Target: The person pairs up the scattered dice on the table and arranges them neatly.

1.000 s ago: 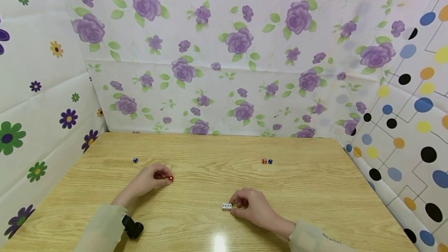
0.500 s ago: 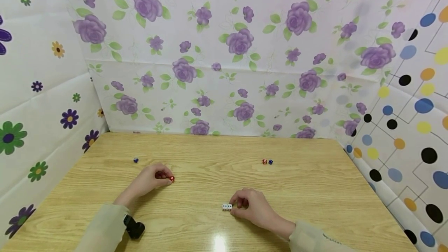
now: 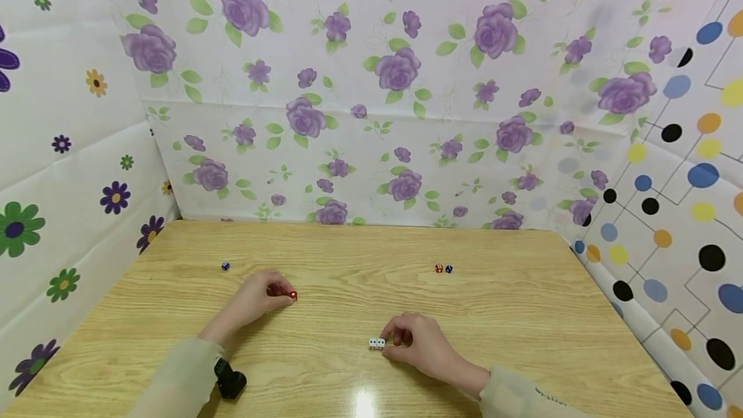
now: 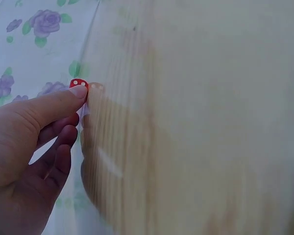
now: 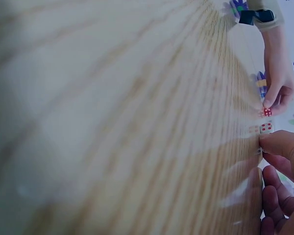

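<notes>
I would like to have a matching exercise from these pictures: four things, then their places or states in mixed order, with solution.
1. left hand
2. white dice
3. lone blue die
4. black device

a. at the right hand
b. on the table, far left
c. holds a red die
d. at the left cuff

Pairs: 1-c, 2-a, 3-b, 4-d

Yellowish wood-grain table (image 3: 522,315), a bright glare (image 3: 364,402) on its near part, creased back cloth (image 3: 360,82) rose-patterned in purple and green, left cloth (image 3: 35,169) boldly flowered, right cloth (image 3: 679,237) dotted in black, blue, orange and yellow
</notes>
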`<act>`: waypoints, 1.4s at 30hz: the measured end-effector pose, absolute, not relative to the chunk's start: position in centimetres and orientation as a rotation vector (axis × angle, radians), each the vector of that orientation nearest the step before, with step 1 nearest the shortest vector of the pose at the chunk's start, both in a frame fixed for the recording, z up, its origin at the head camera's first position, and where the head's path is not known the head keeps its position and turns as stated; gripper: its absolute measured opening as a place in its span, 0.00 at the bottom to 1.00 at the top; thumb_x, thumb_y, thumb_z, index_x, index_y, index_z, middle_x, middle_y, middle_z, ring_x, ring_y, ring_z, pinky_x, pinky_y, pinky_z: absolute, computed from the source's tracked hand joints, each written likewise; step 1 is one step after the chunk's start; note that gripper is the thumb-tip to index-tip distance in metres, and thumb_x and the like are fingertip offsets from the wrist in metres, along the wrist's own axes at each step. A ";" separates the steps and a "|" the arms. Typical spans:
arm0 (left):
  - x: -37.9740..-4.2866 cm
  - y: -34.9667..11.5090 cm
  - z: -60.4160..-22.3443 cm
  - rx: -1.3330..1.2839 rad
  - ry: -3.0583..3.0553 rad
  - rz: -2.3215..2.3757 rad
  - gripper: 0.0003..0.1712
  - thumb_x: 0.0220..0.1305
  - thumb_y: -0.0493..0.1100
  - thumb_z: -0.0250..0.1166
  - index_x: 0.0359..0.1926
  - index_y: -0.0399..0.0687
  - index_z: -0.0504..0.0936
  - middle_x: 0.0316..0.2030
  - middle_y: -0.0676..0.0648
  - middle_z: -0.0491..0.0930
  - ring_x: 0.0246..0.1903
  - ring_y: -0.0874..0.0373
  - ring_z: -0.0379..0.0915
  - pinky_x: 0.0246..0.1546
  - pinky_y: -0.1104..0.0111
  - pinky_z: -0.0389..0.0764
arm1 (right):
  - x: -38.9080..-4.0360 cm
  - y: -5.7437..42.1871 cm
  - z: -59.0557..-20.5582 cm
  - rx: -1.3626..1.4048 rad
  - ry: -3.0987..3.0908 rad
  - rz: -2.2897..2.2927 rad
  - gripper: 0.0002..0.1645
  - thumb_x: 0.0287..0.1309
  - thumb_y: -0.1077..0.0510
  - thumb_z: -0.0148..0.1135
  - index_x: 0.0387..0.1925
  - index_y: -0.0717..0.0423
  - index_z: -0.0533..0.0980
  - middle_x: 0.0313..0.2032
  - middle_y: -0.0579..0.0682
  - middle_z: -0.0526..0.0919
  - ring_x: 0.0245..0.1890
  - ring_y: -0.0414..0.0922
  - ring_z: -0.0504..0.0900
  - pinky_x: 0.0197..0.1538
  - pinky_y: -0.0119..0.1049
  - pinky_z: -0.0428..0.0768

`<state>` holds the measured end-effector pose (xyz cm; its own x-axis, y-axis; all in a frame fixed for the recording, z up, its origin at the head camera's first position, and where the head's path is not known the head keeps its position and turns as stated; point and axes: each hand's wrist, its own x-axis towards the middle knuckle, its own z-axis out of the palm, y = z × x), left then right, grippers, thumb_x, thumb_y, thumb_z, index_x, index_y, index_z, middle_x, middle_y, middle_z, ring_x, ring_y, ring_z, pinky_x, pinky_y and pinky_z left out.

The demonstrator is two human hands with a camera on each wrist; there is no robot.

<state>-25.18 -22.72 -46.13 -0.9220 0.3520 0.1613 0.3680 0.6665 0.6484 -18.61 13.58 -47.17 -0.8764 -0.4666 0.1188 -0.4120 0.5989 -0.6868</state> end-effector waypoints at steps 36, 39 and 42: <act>-24.5 -11.8 -46.4 -0.866 -2.781 -1.174 0.05 0.54 0.36 0.74 0.33 0.44 0.85 0.32 0.49 0.80 0.30 0.66 0.73 0.31 0.76 0.75 | -18.7 13.5 -47.2 -0.766 2.753 -1.151 0.08 0.51 0.52 0.75 0.33 0.41 0.84 0.28 0.41 0.79 0.27 0.33 0.72 0.32 0.26 0.71; -24.3 -11.3 -46.4 -0.857 -2.781 -1.172 0.05 0.54 0.36 0.74 0.32 0.45 0.86 0.32 0.50 0.80 0.30 0.63 0.74 0.32 0.77 0.75 | -18.6 13.5 -47.1 -0.761 2.753 -1.148 0.08 0.51 0.52 0.75 0.33 0.41 0.84 0.28 0.41 0.79 0.27 0.33 0.72 0.32 0.25 0.71; -24.1 -10.9 -46.4 -0.856 -2.766 -1.171 0.05 0.54 0.36 0.74 0.32 0.45 0.86 0.31 0.49 0.80 0.30 0.61 0.75 0.32 0.77 0.74 | -18.6 13.5 -47.1 -0.752 2.750 -1.145 0.08 0.51 0.52 0.75 0.33 0.40 0.84 0.28 0.40 0.79 0.27 0.33 0.72 0.33 0.25 0.71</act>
<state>-24.12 -10.95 -46.40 -0.8495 0.4787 0.2219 0.4925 0.5684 0.6591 -18.62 13.51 -47.07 -0.8780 -0.4634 0.1201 -0.4118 0.6030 -0.6832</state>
